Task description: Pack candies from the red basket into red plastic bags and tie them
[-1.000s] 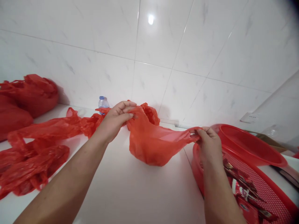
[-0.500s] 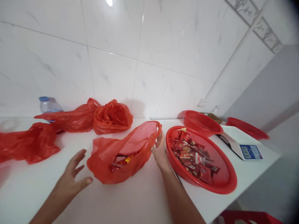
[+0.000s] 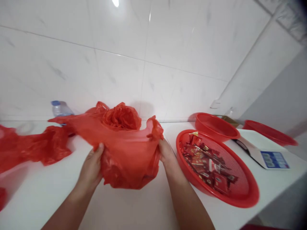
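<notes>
Between my hands is a red plastic bag (image 3: 129,156), its upper part stretched across and its lower part bulging just above or on the white table. My left hand (image 3: 92,167) grips the bag's left side, thumb on top. On the other side, my right hand (image 3: 164,150) is closed on the bag's right edge, its fingers partly hidden behind the plastic. What lies inside the bag is covered by the folds. Just right of my right forearm stands a red mesh basket (image 3: 247,182) with many small red wrapped packets (image 3: 208,166) in it.
More red bags lie crumpled to the left (image 3: 43,143) and behind (image 3: 122,116). A blue-capped plastic bottle (image 3: 57,108) stands near the tiled wall. At the back right are a red basin (image 3: 216,126), a white scale (image 3: 261,143) and another red basin (image 3: 271,132).
My left hand has moved right and taken hold of the bag. Its mouth, open before with packets showing inside, is now gathered and pulled over. The view has shifted slightly left.
</notes>
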